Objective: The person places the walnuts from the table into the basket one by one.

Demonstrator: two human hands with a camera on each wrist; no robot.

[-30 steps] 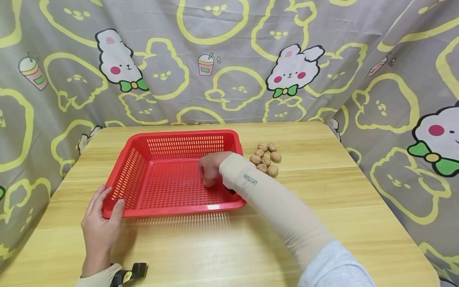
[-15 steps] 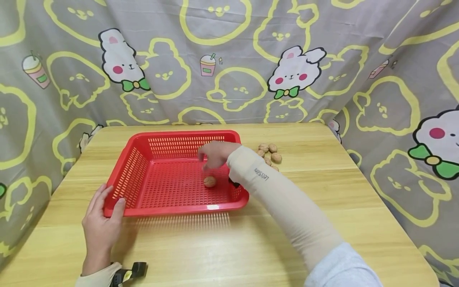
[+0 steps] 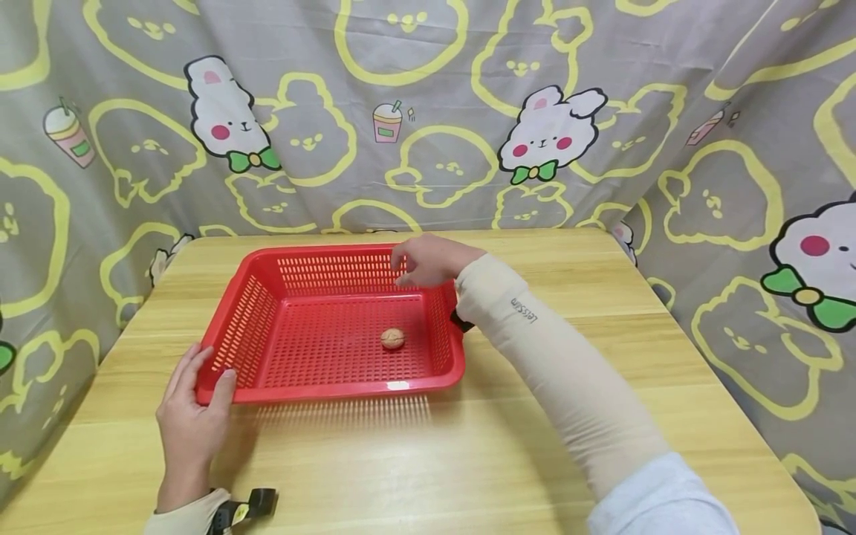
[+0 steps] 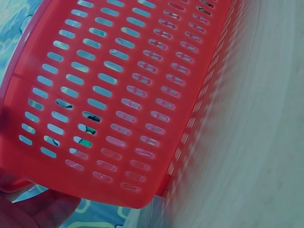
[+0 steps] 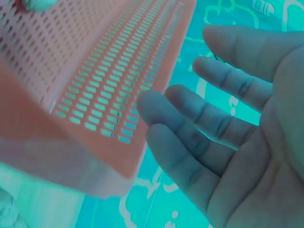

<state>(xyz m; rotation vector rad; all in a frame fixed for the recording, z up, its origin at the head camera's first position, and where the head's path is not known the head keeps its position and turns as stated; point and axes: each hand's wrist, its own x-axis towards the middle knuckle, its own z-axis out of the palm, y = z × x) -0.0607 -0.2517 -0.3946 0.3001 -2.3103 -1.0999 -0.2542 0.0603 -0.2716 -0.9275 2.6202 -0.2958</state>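
A red plastic basket (image 3: 321, 389) with slotted walls sits on the wooden table. One walnut (image 3: 392, 339) lies on its floor, toward the right side. My left hand (image 3: 194, 423) grips the near left corner, its thumb over the rim and its fingers along the left side. Above the basket's far right corner is my right hand (image 3: 431, 260), and nothing is between its spread, slightly bent fingers (image 5: 178, 156). In the head view, the right hand and sleeve cover the spot where the other walnuts lie. A few of those walnuts (image 5: 7, 209) peek in at the right wrist view's lower left.
The light wooden table (image 3: 602, 357) extends to the right and in front of the basket. A grey curtain (image 3: 441, 200) with yellow cartoon outlines hangs behind the table and along both sides.
My right hand has let go of a walnut on the basket floor, then risen and moved away toward the far right corner. The left hand stays on the basket.
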